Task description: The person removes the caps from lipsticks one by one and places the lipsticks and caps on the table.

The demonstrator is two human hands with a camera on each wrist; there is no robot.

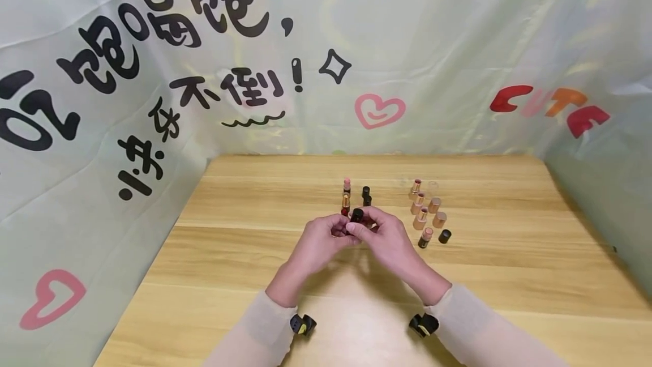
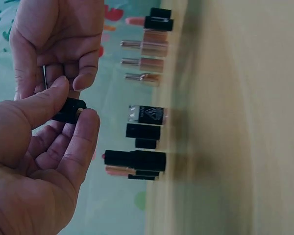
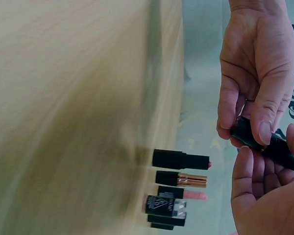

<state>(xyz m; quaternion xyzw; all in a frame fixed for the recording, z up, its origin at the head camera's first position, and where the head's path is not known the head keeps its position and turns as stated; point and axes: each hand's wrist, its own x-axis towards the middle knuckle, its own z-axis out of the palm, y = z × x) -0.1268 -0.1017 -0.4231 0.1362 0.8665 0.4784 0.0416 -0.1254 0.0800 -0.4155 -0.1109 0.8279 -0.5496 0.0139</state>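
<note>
Both hands meet over the middle of the table around a black lipstick tube (image 1: 357,215). My left hand (image 1: 318,239) pinches one end of the tube between thumb and fingers. My right hand (image 1: 384,237) holds the other end, its thumb lying along the side. In the right wrist view the black tube (image 3: 247,133) runs at a slant from one hand to the other; fingers hide parts of it. Just beyond the hands stand an uncapped lipstick with a pink tip (image 1: 347,184), one with a gold collar (image 1: 346,203), and small black pieces (image 1: 365,192).
Right of the hands stand several rose-gold lipsticks (image 1: 420,220) with rose-gold caps (image 1: 440,219) beside them. Nearer is a black-based lipstick with a pinkish tip (image 1: 425,237), next to a black cap (image 1: 445,236). Printed cloth walls (image 1: 448,33) surround the wooden table (image 1: 214,254).
</note>
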